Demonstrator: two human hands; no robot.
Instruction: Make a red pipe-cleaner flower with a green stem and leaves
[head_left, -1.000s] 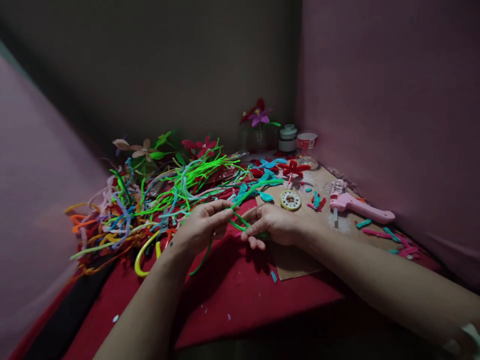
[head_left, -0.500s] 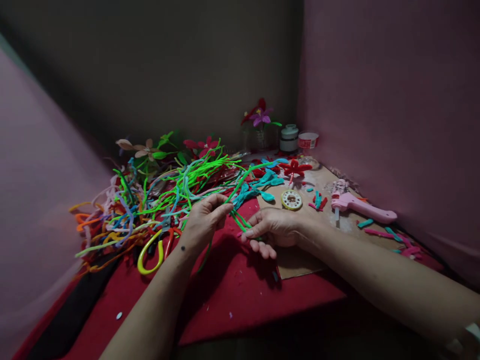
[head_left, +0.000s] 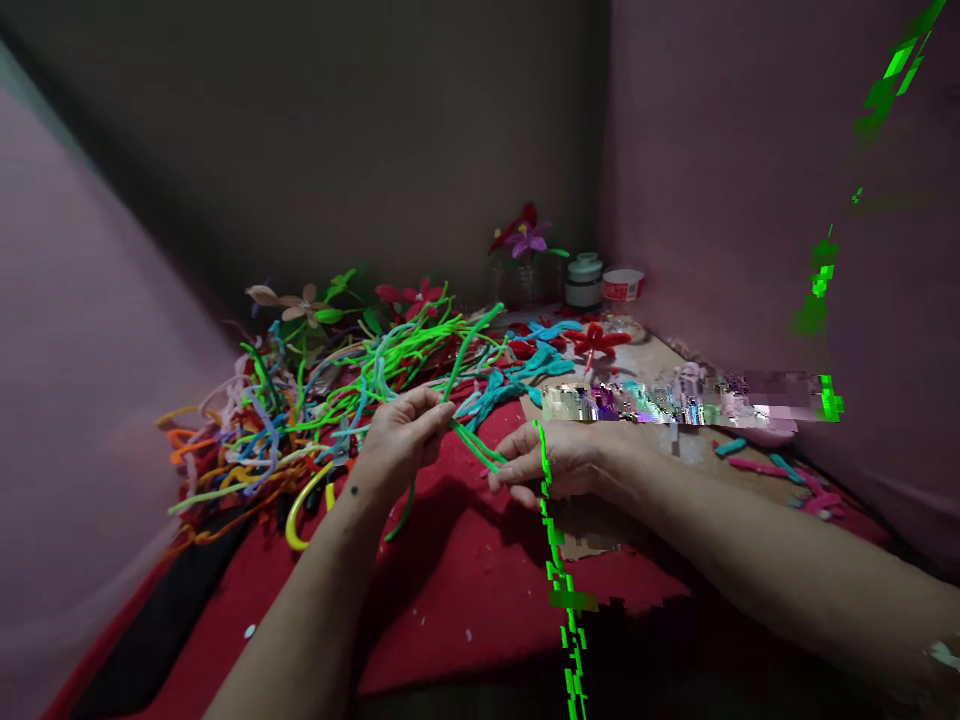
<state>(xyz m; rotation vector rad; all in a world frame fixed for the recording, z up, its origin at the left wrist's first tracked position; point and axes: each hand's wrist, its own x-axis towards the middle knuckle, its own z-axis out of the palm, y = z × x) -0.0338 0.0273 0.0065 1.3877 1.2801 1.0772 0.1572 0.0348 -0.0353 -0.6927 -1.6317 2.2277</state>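
Green pipe cleaners [head_left: 477,447] held between hands: pinched by left hand [head_left: 405,432] between thumb and fingers, other end gripped by right hand [head_left: 551,462]. One end raised above left hand, another hanging below it. Yellow-handled scissors [head_left: 300,508] partly hidden beside left forearm. Tangled multicolored pipe cleaners [head_left: 247,440] heaped left of and beyond left hand, on red-covered table [head_left: 442,600]. Turquoise pieces [head_left: 499,393] just beyond hands. Red flower [head_left: 596,340] beyond right hand, on cardboard [head_left: 645,350]. Area above right wrist garbled.

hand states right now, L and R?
Left hand: closed, pinching green pipe cleaners.
Right hand: thumb and fingers pinching the same green pipe cleaners; image glitch crosses this hand.
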